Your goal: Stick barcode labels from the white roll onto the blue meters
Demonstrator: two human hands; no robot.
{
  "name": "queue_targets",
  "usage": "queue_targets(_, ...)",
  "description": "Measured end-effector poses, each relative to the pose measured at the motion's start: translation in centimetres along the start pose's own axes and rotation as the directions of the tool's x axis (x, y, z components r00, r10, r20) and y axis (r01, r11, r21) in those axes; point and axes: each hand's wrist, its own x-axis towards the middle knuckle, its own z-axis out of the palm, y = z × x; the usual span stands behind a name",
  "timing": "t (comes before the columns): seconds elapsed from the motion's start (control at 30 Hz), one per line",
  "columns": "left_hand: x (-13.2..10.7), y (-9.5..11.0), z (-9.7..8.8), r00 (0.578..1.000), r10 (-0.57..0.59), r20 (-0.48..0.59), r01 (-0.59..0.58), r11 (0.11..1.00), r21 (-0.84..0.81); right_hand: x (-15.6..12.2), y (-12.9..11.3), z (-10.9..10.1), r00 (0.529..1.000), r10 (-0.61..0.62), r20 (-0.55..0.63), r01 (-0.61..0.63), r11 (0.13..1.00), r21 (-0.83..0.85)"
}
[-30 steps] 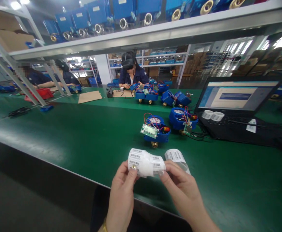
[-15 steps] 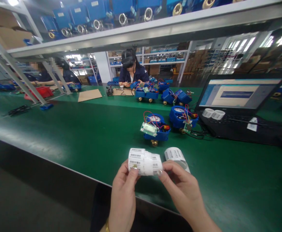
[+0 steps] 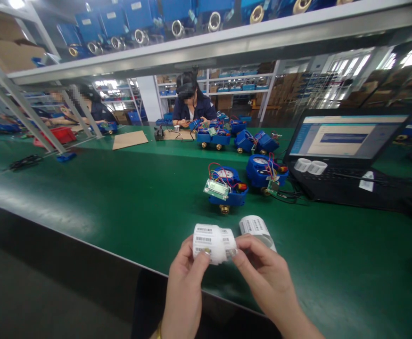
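Note:
My left hand (image 3: 188,278) is closed around a roll of white barcode labels (image 3: 205,238), its thumb lying across the printed front. At the roll's right side, my right hand (image 3: 262,273) pinches a strip of smaller barcode labels (image 3: 228,241) between thumb and forefinger. Whether that strip is joined to the left hand's roll I cannot tell. Just behind my right fingers a second label roll (image 3: 253,226) rests on the green table, partly hidden by them. Beyond the rolls sits a blue water meter (image 3: 227,188) with loose wires, a small display board and a brass fitting.
Another blue meter (image 3: 267,172) stands behind, beside an open laptop (image 3: 347,136) with two small label rolls (image 3: 310,165) on it. More blue meters (image 3: 213,137) lie near a co-worker (image 3: 195,106) opposite. A metal shelf (image 3: 206,44) spans overhead. Cardboard (image 3: 130,140) lies at left.
The left hand's label roll has shifted right and slightly down, closer to my right fingers. Less of the smaller label strip shows between my hands. The right hand stays almost in place.

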Motion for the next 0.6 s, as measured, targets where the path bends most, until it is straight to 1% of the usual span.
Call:
queue_targets(0.1, 0.17, -0.34, -0.18, 0.999, 0.034, 0.018, -0.035, 0.999, 0.039, 0.02, -0.2, 0.12, 0.999, 0.035, 0.034, -0.035, 0.999, 0.007)
queue_targets(0.17, 0.29, -0.43, -0.2, 0.999, 0.048, 0.019, -0.049, 0.997, 0.054, 0.05, -0.23, 0.15, 0.998, 0.049, 0.028, -0.049, 0.999, -0.007)
queue_targets(0.4, 0.52, 0.04, -0.14, 0.998, 0.041, -0.042, -0.039, 0.998, 0.045, 0.32, 0.17, -0.49, 1.0, 0.0, -0.007, 0.0, 0.999, -0.046)
queue_targets(0.6, 0.63, -0.1, -0.3, 0.999, 0.042, -0.034, -0.04, 0.998, 0.044, 0.4, 0.33, -0.79, 1.0, -0.003, 0.003, 0.003, 0.999, -0.045)
